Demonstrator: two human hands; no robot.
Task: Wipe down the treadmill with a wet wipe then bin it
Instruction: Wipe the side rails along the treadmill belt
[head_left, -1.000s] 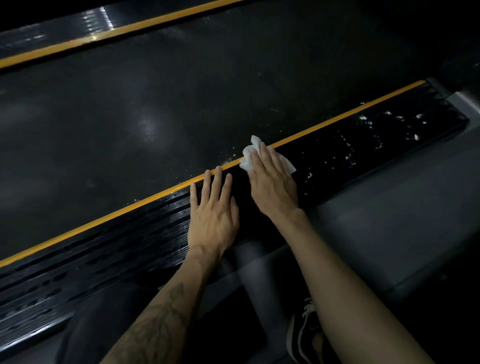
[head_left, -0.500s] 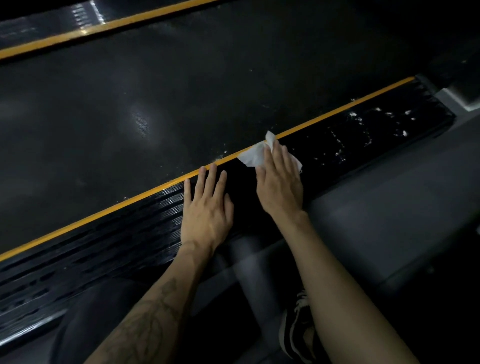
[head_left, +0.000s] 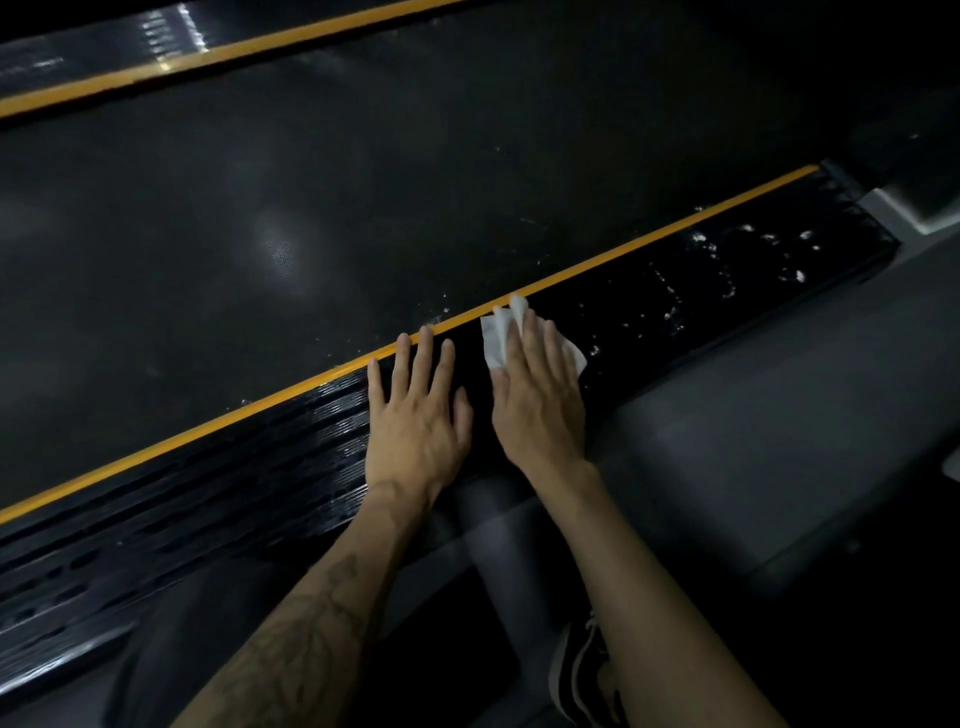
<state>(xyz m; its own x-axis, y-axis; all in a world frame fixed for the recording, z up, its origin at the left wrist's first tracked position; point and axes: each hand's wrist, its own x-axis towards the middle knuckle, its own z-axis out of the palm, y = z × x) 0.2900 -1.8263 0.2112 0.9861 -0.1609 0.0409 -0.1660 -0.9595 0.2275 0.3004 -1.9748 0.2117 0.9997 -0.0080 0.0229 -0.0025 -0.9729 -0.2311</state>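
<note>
Dim black treadmill deck (head_left: 363, 208), yellow-edged

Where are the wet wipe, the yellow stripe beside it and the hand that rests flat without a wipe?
wet wipe (head_left: 494, 338): head view, on the white fold left of the fingers.
yellow stripe (head_left: 649, 242): head view, on its bare stretch right of the wipe.
left hand (head_left: 415, 431): head view, on its back.

bare forearms, tattooed left forearm (head_left: 311, 639), striped sneaker (head_left: 579, 675)
</note>
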